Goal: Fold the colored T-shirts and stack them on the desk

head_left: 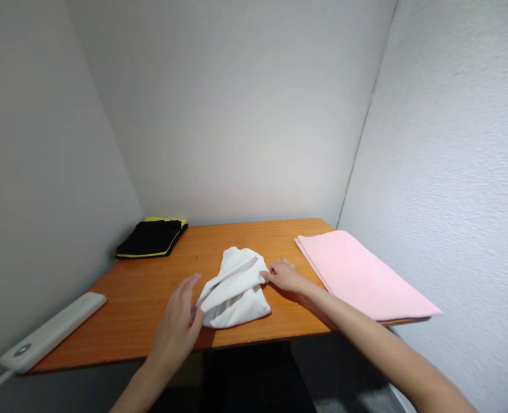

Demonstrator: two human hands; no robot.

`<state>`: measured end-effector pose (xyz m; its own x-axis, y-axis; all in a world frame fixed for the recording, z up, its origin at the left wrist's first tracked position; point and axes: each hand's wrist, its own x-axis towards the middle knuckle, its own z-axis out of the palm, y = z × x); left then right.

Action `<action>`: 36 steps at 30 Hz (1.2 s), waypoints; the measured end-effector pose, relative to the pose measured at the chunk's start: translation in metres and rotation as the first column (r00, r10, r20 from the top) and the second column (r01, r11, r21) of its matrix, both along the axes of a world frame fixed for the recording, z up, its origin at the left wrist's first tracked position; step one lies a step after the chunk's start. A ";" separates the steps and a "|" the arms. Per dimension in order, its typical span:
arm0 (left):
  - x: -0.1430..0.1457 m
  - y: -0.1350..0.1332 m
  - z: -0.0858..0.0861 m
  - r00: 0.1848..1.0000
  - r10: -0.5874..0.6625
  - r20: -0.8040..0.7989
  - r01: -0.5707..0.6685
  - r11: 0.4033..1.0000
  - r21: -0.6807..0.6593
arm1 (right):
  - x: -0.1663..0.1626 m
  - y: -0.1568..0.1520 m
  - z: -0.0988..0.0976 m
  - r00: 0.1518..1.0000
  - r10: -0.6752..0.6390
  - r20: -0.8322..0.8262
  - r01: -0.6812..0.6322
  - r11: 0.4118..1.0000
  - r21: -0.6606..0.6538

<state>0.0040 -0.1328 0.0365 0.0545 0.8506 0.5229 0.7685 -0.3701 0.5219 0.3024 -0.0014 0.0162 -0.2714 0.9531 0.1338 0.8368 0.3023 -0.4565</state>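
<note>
Left hand [179,312] spread, right hand [286,275] curled, pinch unclear, at crumpled white cloth [235,289]; even outward tension best smooths creases.

White cloth [236,289]: thin-looking woven fabric, matt, creased into soft ridges.
Pink cloth [361,278], right: fabric, matt, smooth and flat.
Black-and-yellow stack [150,238], far left: cloth, the black dull.
Tabletop [144,304]: wood or wood-look board, orange-brown, fine-grained, smooth, with a faint sheen.
White bar [59,330], near left: looks like plastic, smooth, rounded at its edges, with a darker, shinier oval.
Far wall [236,115]: smooth, matt.
Right wall [460,143]: rough, pebbly coating.
</note>
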 end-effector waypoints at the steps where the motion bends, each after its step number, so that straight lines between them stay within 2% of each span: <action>1: 0.008 -0.005 0.005 0.999 -0.041 -0.016 0.041 0.999 0.020 | -0.011 -0.004 0.000 0.997 0.024 -0.070 -0.024 1.000 -0.003; 4: 0.031 -0.022 0.013 0.984 -0.174 -0.032 0.173 0.984 -0.039 | -0.041 -0.021 0.010 0.975 0.102 -0.198 -0.103 0.995 0.008; 6: 0.043 -0.028 0.010 0.986 -0.166 -0.013 0.166 0.985 -0.044 | -0.060 -0.043 0.027 0.933 0.217 -0.288 -0.216 0.976 0.037; 8: 0.049 -0.027 0.003 0.989 -0.137 0.056 0.138 0.990 -0.009 | -0.074 -0.073 0.049 0.832 0.390 -0.395 -0.386 0.918 0.094; 11: 0.048 -0.020 -0.006 0.931 -0.187 0.313 0.203 0.979 -0.020 | -0.079 -0.114 0.080 0.663 0.603 -0.443 -0.557 0.793 0.247; 13: 0.045 -0.015 -0.007 0.837 -0.147 0.528 0.215 0.974 -0.069 | -0.072 -0.126 0.092 0.634 0.644 -0.428 -0.548 0.765 0.338; 16: 0.041 -0.014 -0.002 0.665 -0.041 0.746 0.235 0.959 -0.157 | -0.058 -0.117 0.090 0.718 0.563 -0.410 -0.424 0.820 0.384; 19: 0.040 -0.015 0.004 0.547 -0.042 0.836 0.321 0.933 -0.163 | -0.050 -0.098 0.074 0.767 0.459 -0.449 -0.348 0.885 0.309; 21: 0.041 -0.014 0.005 0.523 -0.047 0.851 0.330 0.932 -0.151 | -0.051 -0.089 0.063 0.740 0.425 -0.521 -0.384 0.903 0.190; 24: 0.040 -0.009 0.001 0.578 -0.065 0.813 0.324 0.933 -0.156 | -0.057 -0.086 0.051 0.705 0.432 -0.563 -0.509 0.860 0.023; 25: 0.040 -0.008 -0.001 0.631 -0.056 0.774 0.270 0.951 -0.151 | -0.060 -0.087 0.049 0.700 0.437 -0.565 -0.533 0.846 -0.005; 26: 0.039 -0.009 -0.004 0.691 -0.018 0.722 0.160 0.979 -0.128 | -0.063 -0.088 0.047 0.697 0.436 -0.569 -0.539 0.842 -0.014; 27: 0.039 -0.010 -0.007 0.741 0.052 0.670 -0.001 0.997 -0.076 | -0.066 -0.089 0.046 0.692 0.423 -0.584 -0.527 0.850 -0.009; 29: 0.041 -0.019 -0.012 0.776 0.207 0.596 -0.295 0.954 0.052 | -0.073 -0.092 0.046 0.657 0.354 -0.665 -0.468 0.884 0.008; 30: 0.044 -0.025 -0.014 0.784 0.235 0.575 -0.339 0.938 0.079 | -0.077 -0.094 0.047 0.627 0.303 -0.718 -0.432 0.902 0.004; 31: 0.048 -0.033 -0.015 0.799 0.219 0.560 -0.302 0.952 0.058 | -0.080 -0.097 0.048 0.590 0.250 -0.768 -0.402 0.916 -0.011; 33: 0.058 -0.048 -0.015 0.821 0.113 0.560 -0.087 0.994 -0.072 | -0.088 -0.104 0.052 0.507 0.172 -0.845 -0.398 0.916 -0.053; 34: 0.063 -0.054 -0.015 0.811 0.072 0.581 0.003 0.992 -0.128 | -0.092 -0.109 0.054 0.476 0.162 -0.864 -0.428 0.901 -0.067; 36: 0.072 -0.062 -0.013 0.767 0.044 0.640 0.066 0.987 -0.147 | -0.099 -0.121 0.059 0.450 0.199 -0.871 -0.506 0.860 -0.064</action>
